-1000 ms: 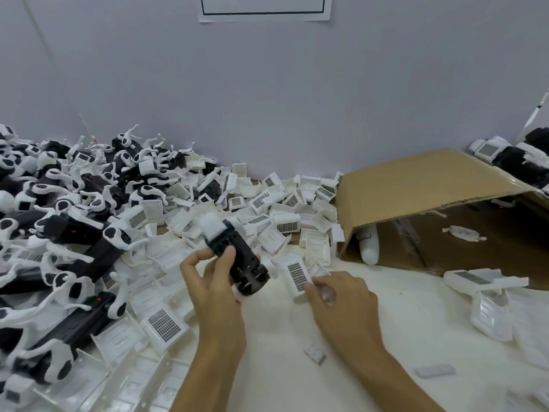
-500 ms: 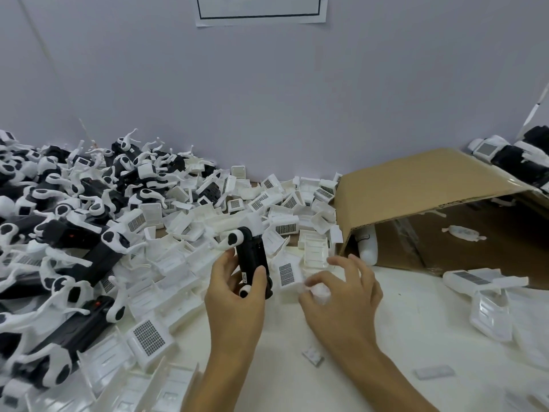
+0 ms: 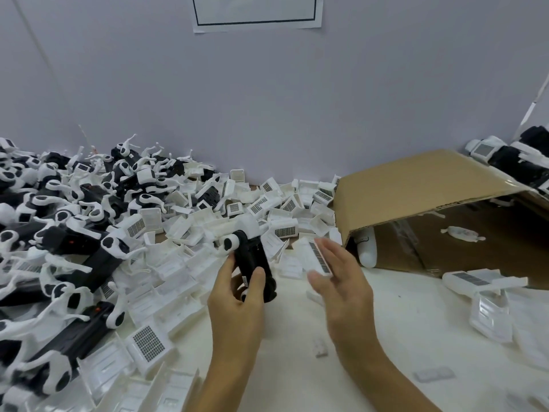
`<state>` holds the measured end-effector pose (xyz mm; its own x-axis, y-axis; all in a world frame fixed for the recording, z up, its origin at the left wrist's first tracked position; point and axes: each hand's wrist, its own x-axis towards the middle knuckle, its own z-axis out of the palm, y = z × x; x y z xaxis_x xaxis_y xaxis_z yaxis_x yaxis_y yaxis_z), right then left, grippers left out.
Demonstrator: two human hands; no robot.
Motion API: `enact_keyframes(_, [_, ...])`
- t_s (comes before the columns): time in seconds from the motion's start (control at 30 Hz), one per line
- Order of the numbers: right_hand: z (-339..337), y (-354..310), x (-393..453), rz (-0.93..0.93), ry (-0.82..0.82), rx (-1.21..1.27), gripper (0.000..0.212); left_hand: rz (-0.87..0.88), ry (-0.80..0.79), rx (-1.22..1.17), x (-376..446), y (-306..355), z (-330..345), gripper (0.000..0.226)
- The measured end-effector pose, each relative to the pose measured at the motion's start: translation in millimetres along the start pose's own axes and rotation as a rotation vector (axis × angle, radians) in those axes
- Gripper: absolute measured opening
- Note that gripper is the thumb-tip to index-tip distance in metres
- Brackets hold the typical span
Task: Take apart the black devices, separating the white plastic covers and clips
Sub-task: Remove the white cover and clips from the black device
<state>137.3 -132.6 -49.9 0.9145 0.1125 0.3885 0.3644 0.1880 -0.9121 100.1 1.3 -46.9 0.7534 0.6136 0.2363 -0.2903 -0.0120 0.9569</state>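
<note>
Looks like a small workshop or sorting station: white bench (image 3: 386,316) against a bare grey wall (image 3: 267,114). Heaped with black devices (image 3: 89,251) and loose white covers (image 3: 297,209), beside an open cardboard box (image 3: 416,188) and a posted paper notice (image 3: 258,13)

Cardboard box (image 3: 416,191) on its side – paper sheet (image 3: 257,13) on wall.

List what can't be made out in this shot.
- Wall sheet: head view, top edge cuts it off; print unreadable.
- Device in the left hand: lower end hidden by thumb and fingers.
- Right hand: motion-blurred; contact with the cover unclear.
- Box interior: dark, small white part unidentifiable.
- Pile: left edge crops it.
</note>
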Motion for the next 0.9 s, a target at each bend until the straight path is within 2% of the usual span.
enact_keyframes(0.07, [4.3, 1.8, -1.6, 0.136, -0.140, 0.223, 0.055, -0.001, -0.096, 0.001, -3.6, -0.3, 4.1, 0.036])
enact_keyframes(0.17, [8.9, 4.0, -2.3, 0.250, -0.247, 0.218, 0.059, 0.013, -0.231, 0.040, -9.8, 0.8, 9.3, 0.042])
enact_keyframes(0.27, [8.2, 5.0, 0.2, 0.221, -0.186, 0.066, 0.045, 0.025, -0.254, 0.031, -10.4, 2.0, 9.3, 0.043])
enact_keyframes(0.5, [6.1, 1.8, -3.2, 0.069, -0.053, -0.084, 0.058, 0.022, -0.276, -0.035, -12.5, 6.1, 11.2, 0.041])
enact_keyframes(0.57, [7.1, 3.1, -4.1, 0.043, -0.060, -0.139, 0.062, 0.009, -0.260, -0.071, -13.7, 10.3, 12.2, 0.037])
enact_keyframes(0.63, [7.0, 2.7, -5.5, 0.028, -0.099, -0.199, 0.065, 0.006, -0.240, -0.100, -14.1, 12.4, 12.4, 0.020])
enact_keyframes(0.67, [6.9, 2.8, -6.4, 0.022, -0.145, -0.220, 0.067, 0.006, -0.218, -0.099, -13.9, 12.9, 11.6, 0.022])
enact_keyframes(0.73, [7.9, 1.8, -8.0, 0.000, -0.255, -0.183, 0.067, -0.017, -0.149, -0.107, -11.1, 10.0, 8.6, 0.036])
enact_keyframes(0.77, [8.5, 1.5, -8.0, 0.010, -0.280, -0.115, 0.062, -0.038, -0.141, -0.136, -9.2, 9.1, 7.2, 0.035])
enact_keyframes(0.9, [8.4, 0.2, -1.4, 0.192, -0.137, 0.123, 0.037, -0.093, -0.269, -0.205, -7.2, 12.0, 5.0, 0.030])
